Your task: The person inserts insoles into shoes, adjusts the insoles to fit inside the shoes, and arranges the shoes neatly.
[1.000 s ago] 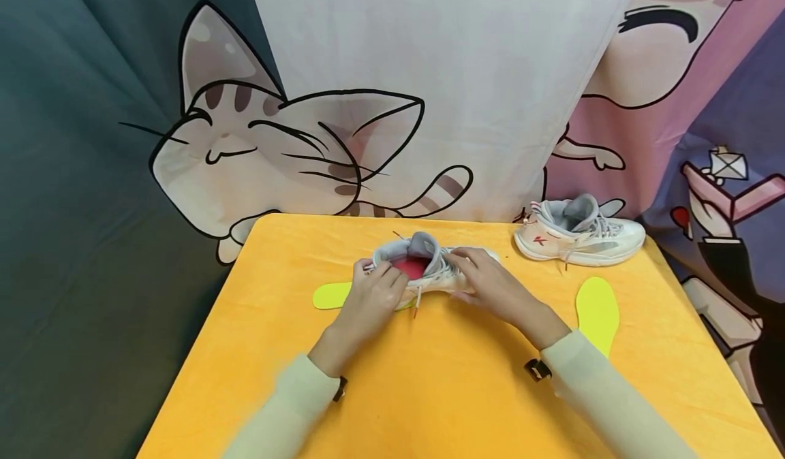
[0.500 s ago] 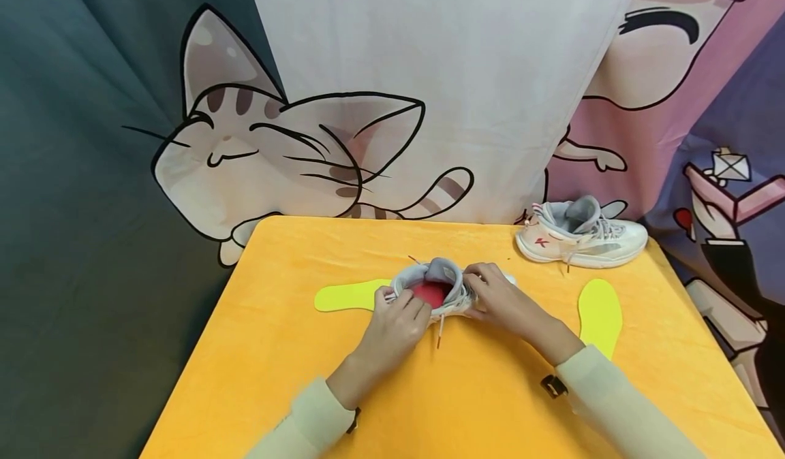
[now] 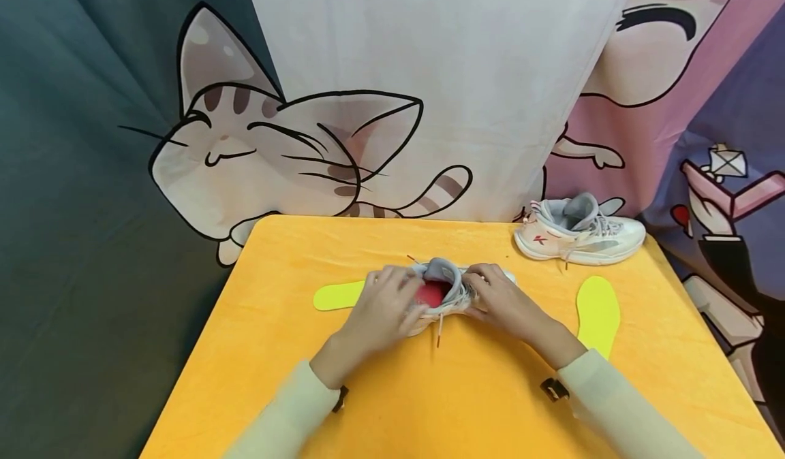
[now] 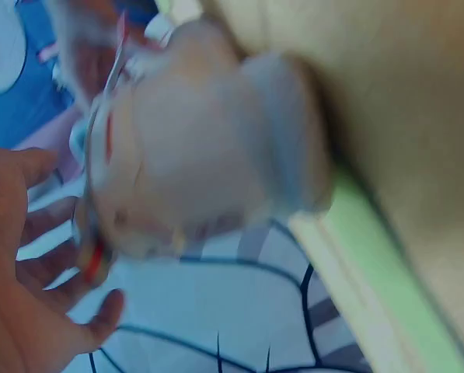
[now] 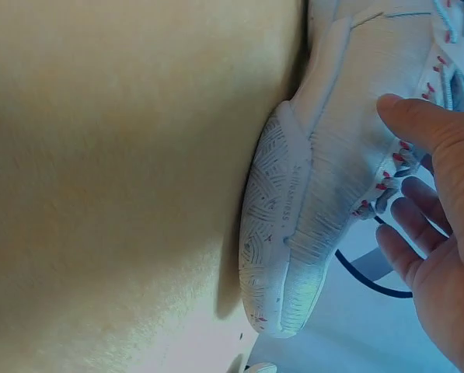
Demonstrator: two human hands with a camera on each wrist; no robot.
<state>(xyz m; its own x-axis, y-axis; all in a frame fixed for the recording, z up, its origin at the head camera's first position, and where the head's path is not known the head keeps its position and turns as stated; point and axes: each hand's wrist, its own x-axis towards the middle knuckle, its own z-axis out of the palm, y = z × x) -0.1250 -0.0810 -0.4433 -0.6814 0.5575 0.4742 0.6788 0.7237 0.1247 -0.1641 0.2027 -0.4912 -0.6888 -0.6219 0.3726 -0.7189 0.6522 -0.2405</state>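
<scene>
A white sneaker with a grey lining lies at mid-table, toe to the right, and red shows inside its opening. My right hand holds it over the laces, thumb on the near side and fingers bent across the top. In the left wrist view the blurred heel of the sneaker is beside my left hand, whose fingers are spread apart. Behind that hand a yellow-green insole is partly hidden. The sneaker's patterned sole edge shows in the right wrist view.
A matching white sneaker stands at the back right corner of the yellow table. Another yellow-green insole lies at the right, partly covered by my right sleeve. A curtain with cartoon drawings hangs behind the table.
The sneaker first moves right and nearer to me with both hands on it, then stays put. My left hand has let go of its heel opening and shifted left, fingers spreading.
</scene>
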